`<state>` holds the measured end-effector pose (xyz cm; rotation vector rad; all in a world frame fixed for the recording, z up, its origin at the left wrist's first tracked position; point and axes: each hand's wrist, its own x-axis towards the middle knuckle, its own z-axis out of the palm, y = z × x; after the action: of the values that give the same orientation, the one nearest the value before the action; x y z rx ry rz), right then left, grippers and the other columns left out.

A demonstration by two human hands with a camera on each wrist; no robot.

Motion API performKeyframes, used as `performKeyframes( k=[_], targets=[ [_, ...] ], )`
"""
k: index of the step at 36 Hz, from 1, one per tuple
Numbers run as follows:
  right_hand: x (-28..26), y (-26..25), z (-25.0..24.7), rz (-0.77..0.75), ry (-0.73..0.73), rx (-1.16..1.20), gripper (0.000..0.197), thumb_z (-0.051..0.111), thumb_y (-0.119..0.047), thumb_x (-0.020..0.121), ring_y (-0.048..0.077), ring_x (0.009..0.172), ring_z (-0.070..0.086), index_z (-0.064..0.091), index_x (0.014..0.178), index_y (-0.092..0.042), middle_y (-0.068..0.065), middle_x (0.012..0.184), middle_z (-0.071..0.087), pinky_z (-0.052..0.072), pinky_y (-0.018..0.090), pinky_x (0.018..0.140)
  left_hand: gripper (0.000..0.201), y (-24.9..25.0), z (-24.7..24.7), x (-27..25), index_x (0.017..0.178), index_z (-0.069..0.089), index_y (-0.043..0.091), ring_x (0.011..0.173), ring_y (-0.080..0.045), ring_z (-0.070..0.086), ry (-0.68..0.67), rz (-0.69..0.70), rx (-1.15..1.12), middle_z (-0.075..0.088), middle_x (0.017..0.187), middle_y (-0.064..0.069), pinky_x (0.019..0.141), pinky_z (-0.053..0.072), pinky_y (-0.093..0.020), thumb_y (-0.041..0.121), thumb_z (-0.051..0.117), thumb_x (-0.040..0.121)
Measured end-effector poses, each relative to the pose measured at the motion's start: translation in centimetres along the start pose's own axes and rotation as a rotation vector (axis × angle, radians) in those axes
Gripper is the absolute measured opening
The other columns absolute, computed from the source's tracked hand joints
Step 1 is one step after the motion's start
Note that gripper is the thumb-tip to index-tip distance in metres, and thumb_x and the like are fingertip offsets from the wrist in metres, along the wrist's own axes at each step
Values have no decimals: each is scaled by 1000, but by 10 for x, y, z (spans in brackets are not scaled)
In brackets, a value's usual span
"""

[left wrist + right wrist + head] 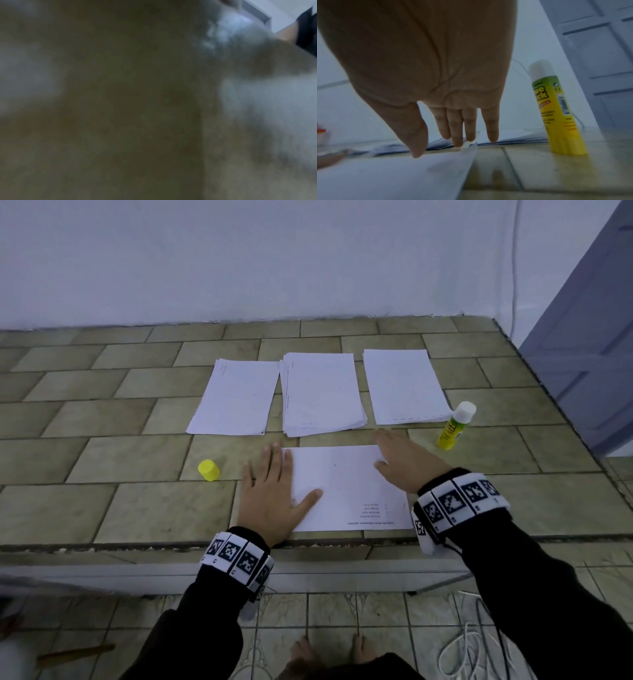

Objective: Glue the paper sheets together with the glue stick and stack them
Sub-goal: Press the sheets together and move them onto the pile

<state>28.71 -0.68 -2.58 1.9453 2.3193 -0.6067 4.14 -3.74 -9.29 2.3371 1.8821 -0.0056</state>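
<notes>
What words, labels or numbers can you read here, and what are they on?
"ue" over "ck": big letters on the glue stick label, partly turned out of sight.
"CE": small mark on the same label.
Barcode and fine print on the glue stick: too blurred to read.
Printed lines on the near sheet: upside down and too small to read.
Square black-and-white markers on the wristbands: patterns, no words.
Yellow cap: no text.

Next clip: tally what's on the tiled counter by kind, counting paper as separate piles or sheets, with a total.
Paper piles at the back: 3 (left, middle, right)
Single sheet under the hands: 1
Glue stick, standing uncapped: 1
Yellow cap: 1
Total: 6
</notes>
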Motion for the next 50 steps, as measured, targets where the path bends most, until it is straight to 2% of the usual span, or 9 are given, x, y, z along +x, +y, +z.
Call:
performKeyframes(
  k=[9, 14, 21, 31, 33, 36, 39, 45, 50],
  targets=[
    [16, 2, -1, -11, 12, -185, 29, 41, -11, 98, 29, 114, 51, 43, 127, -7, 12, 123, 47, 44, 37, 88, 108, 1, 0, 0, 157, 1, 9, 152, -22, -10, 3, -1, -13, -6, 165, -8, 120, -4, -52, 81, -7, 77],
    [21, 4, -12, -1, 19, -129, 21, 38, -3, 97, 28, 98, 58, 49, 115, -5, 15, 113, 59, 44, 31, 75, 117, 0, -1, -2, 156, -3, 7, 152, -23, -10, 19, -6, -28, -7, 165, -10, 122, -2, -52, 83, -25, 70],
    [21, 11, -53, -46, 107, 116, 17, 49, -4, 92, 17, 92, 50, 58, 99, -16, 2, 102, 55, 37, 23, 75, 109, -4, 4, -2, 155, -11, 8, 149, -23, -23, 121, 18, -207, -21, 162, -14, 122, -4, -50, 86, -10, 78],
    [52, 19, -86, 137, 464, 671, 16, 53, 1, 88, 10, 56, 66, 57, 96, -13, 7, 88, 61, 52, 20, 51, 105, -2, 4, -2, 158, 5, 13, 151, -20, -12, 134, 29, -192, -16, 161, -5, 122, -1, -50, 83, -8, 81],
    [64, 17, -80, 153, 456, 740, 14, 56, 2, 88, 15, 63, 69, 61, 85, -12, 7, 86, 60, 55, 18, 55, 106, -2, 3, -3, 158, 11, 12, 152, -20, -7, 138, 27, -197, -11, 162, -4, 122, 0, -50, 83, -8, 81],
    [79, 12, -69, 204, 383, 858, 18, 63, 2, 87, 29, 79, 72, 64, 75, -13, 7, 81, 65, 59, 39, 80, 109, -2, 3, -2, 157, 16, 13, 152, -18, -6, 123, 18, -198, -2, 165, -6, 122, -2, -48, 84, -11, 79],
    [89, 3, -58, 241, 341, 901, 18, 67, 2, 83, 26, 76, 71, 66, 71, -12, 7, 76, 68, 59, 45, 82, 110, -2, 2, -2, 157, 18, 14, 152, -17, -6, 117, 12, -192, -1, 166, -4, 122, -3, -47, 84, -14, 78],
    [97, -18, -40, 237, 303, 760, 16, 69, -3, 83, 14, 62, 65, 67, 99, -1, 4, 81, 64, 53, 14, 57, 110, -2, 1, -2, 156, 24, 15, 152, -17, -5, 113, 6, -197, 3, 166, -5, 122, -5, -45, 84, -13, 78],
    [101, -27, -37, 221, 230, 375, 31, 66, -15, 87, 25, 115, 57, 62, 116, -5, 9, 123, 60, 45, 27, 90, 110, -2, 1, -3, 156, 22, 15, 152, -14, -8, 111, 3, -207, 2, 166, -3, 122, -10, -43, 84, -12, 77]
  ],
)
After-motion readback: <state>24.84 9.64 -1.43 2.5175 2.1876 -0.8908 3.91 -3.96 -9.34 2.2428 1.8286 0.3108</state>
